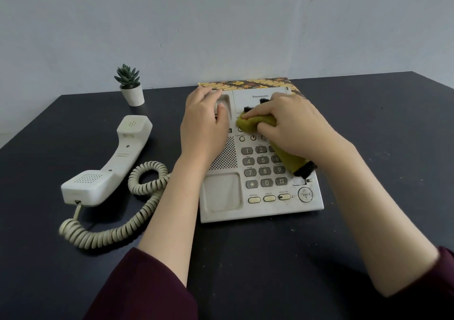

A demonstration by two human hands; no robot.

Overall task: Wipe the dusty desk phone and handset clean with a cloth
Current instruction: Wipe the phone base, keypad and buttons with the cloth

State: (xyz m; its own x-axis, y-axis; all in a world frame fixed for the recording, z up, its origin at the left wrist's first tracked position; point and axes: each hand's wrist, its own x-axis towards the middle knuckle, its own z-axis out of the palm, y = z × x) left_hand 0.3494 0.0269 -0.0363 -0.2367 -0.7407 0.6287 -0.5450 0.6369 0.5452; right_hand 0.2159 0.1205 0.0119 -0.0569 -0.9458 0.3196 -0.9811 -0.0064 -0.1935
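A dusty white desk phone [258,206] sits on the dark desk [270,258], its grey keypad facing me. My right hand [292,125] is shut on an olive-green cloth [248,122] with black fringe, pressing it onto the small buttons above the keypad. The cloth's tail trails down past the 6 and 9 keys. My left hand [204,123] rests flat on the phone's left side, over the cradle and speaker grille. The white handset [110,165] lies off the phone at the left, speaker side up. A coiled cord [118,233] joins it to the phone.
A small potted succulent [130,86] stands at the back left by the pale wall. A patterned yellow-and-brown box or book [245,83] lies under the phone's far edge. The desk's back edge meets the wall; its left edge slants toward me.
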